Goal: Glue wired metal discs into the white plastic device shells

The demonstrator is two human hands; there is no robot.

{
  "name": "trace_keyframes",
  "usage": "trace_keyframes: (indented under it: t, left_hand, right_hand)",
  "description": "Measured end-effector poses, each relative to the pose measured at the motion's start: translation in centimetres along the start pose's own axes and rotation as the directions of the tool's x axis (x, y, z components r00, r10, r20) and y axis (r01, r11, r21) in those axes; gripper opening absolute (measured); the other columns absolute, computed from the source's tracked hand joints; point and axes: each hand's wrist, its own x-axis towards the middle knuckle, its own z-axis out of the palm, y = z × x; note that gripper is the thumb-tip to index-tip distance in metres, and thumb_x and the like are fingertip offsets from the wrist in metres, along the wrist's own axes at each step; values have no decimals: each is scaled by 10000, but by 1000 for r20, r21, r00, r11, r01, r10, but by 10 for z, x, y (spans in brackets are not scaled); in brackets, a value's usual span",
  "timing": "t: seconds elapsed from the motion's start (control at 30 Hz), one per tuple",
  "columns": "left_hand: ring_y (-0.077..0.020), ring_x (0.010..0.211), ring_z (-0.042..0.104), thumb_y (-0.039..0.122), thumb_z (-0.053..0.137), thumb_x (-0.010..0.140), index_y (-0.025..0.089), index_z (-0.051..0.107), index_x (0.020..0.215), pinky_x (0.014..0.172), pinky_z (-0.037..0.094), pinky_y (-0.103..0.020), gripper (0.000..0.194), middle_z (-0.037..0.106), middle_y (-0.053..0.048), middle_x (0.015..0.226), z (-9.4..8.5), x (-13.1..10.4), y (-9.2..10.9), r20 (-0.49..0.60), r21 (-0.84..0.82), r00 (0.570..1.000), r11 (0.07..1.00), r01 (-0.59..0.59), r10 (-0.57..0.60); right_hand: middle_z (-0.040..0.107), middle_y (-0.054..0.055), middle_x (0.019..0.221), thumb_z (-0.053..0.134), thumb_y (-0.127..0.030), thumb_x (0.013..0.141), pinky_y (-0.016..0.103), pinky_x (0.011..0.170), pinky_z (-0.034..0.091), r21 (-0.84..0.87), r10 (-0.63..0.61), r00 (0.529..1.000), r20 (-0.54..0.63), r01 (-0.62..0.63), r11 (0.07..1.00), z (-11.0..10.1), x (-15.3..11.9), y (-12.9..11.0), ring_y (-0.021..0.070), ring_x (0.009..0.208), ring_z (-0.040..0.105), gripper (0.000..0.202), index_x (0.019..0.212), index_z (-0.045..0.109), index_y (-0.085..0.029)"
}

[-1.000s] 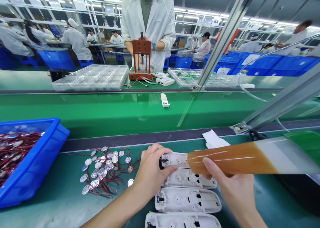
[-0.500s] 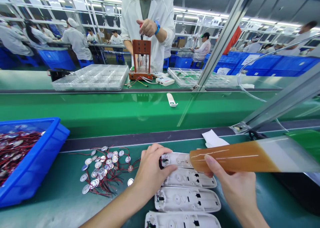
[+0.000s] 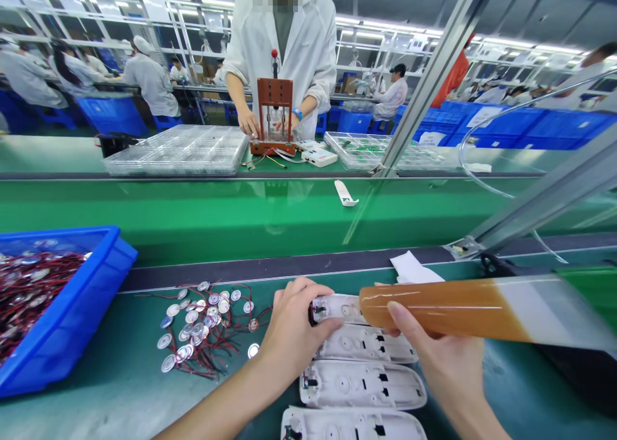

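Note:
Several white plastic shells (image 3: 361, 385) lie in a column on the green bench, open side up. My left hand (image 3: 301, 327) grips the left end of the farthest shell (image 3: 341, 307) between thumb and fingers. In my right hand (image 3: 434, 356) is a long amber and clear tube (image 3: 448, 306), thumb on top and fingers mostly hidden beneath. Its amber end lies over the right part of that farthest shell. Round metal discs with red wires (image 3: 197, 324) are heaped left of my left hand.
A blue bin (image 3: 91, 305) of wired discs stands at left. Beyond the bench, a white part (image 3: 346, 194) lies on a green belt (image 3: 216, 218). A person in a white coat stands behind a brown fixture (image 3: 275, 115). A metal post (image 3: 424, 80) slants at right.
The tube's amber end has shifted slightly left with my right hand, and its far end has dropped. The white belt part has moved right. The person's hands have lowered to the fixture's base.

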Motion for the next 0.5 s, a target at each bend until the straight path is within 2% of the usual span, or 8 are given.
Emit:
trace_keyframes:
  t: [0.2, 0.5]
  left_hand:
    - [-186, 995, 490, 202, 708, 684, 253, 620, 956, 910, 323, -380, 290, 563, 17, 1023, 1, 1, 1, -1, 3, 1000, 1000, 7, -7]
    - [-185, 996, 500, 203, 703, 684, 256, 622, 957, 916, 331, -385, 289, 565, 16, 1025, 1, 1, 0, -6, 15, 1000, 1000, 6, -5]
  right_hand:
    - [571, 47, 700, 620, -595, 574, 221, 770, 456, -28, 1, 1000, -16, -1, 1000, -5, 3, 2, 91, 635, 522, 497, 670, 569, -110]
    - [570, 50, 702, 624, -567, 567, 201, 674, 453, -17, 45, 999, -22, -45, 999, -8, 2, -1, 91, 624, 526, 483, 687, 568, -103]
